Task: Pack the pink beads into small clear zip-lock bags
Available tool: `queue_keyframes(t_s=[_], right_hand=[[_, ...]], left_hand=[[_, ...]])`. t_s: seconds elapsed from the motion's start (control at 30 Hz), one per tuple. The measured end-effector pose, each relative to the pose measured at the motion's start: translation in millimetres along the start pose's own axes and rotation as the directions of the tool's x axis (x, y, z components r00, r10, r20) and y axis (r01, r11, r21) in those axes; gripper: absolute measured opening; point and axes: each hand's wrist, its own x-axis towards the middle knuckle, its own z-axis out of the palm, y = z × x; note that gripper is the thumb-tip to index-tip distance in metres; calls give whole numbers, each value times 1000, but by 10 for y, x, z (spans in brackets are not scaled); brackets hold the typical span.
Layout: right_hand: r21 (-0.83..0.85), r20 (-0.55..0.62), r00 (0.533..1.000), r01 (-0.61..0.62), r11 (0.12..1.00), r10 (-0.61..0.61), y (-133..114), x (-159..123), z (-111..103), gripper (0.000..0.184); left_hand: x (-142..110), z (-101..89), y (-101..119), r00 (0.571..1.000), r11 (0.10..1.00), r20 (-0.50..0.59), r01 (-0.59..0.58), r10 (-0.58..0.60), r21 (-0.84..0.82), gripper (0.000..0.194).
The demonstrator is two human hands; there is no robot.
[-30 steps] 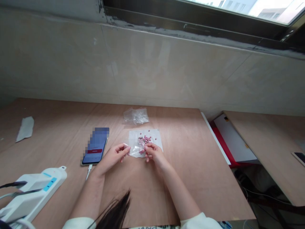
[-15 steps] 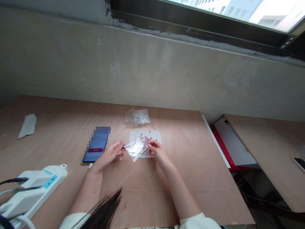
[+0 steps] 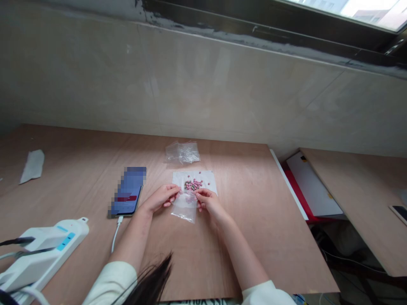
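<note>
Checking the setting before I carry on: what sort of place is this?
Likely an indoor workroom: a bare plywood worktable, a white power strip with cables, and a tiled wall below a window.

We see daylight coming from the window [image 3: 346, 6] at the top, so bright that the view through it is nearly washed out. It leaves a soft sheen on the wall [image 3: 222, 84] and brightens the table [image 3: 241, 237], with only faint shadows. The floor [image 3: 346, 250] at lower right sits in deep shade. The bag [image 3: 183, 210] catches small white glints. The phone [image 3: 129, 190] is pixelated, and the hair [image 3: 152, 275] is soft and out of focus. Straight lines bow toward the frame's edges.
</note>
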Motion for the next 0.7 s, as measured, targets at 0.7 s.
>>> queue_keyframes(t_s=[0.7], right_hand=[[-171,-79,975,193,966,-209,-116,-34,87,20]], left_hand=[[-287,125,287,986,968,-26,-154,163,200,29]])
